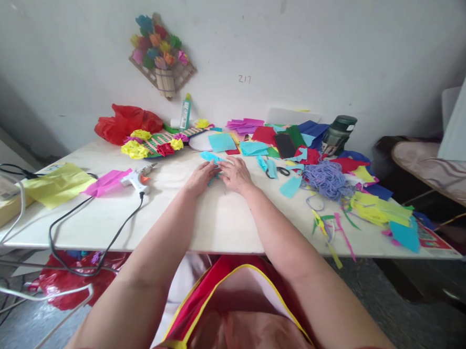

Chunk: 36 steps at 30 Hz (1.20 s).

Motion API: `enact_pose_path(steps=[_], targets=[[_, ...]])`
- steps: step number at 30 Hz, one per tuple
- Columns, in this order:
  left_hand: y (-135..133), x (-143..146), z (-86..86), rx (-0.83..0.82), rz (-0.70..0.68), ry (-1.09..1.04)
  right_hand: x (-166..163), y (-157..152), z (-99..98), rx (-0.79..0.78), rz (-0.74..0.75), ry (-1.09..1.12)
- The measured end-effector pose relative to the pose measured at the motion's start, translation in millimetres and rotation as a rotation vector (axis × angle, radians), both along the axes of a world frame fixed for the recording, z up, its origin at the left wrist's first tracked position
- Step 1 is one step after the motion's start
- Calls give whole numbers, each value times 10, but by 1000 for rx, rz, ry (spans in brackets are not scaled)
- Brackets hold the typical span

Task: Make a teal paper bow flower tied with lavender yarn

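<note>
Under the fingers, light-blue paper

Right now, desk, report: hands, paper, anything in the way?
Left hand and right hand on blue paper. Paper partly hidden. Glue gun left, yarn right; neither seems in the way.

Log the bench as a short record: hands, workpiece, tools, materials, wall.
Left hand: at the blue paper, fingers bent; grip partly hidden
Right hand: at the same paper, beside the left hand
Glue gun: lying on the table, left of the hands, cord attached
Scissors: right of the hands, among paper scraps; dark handle visible
Yarn: purple, tangled, right of the scissors
Sheets at left: yellow, pink
Wall: flower decoration
</note>
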State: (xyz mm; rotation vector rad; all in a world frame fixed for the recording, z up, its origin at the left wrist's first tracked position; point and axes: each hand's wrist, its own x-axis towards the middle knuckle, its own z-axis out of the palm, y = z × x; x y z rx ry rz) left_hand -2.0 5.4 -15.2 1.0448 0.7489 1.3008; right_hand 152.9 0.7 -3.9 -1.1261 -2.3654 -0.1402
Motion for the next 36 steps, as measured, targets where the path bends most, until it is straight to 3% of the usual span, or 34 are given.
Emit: enact_pose_path(steps=[8,19,26,36], targets=[[78,-29,-70,-32,77,-2,-39,-14,0,10,49,35],[30,-16,-31,36,-33,72,-23,35,25,-60,-232,297],[70,-14,-81,76,-94,141,-64,68,-12,-159,-274,349],[76,-42,-105,99,-98,243,-63,109,-24,-170,-303,407]])
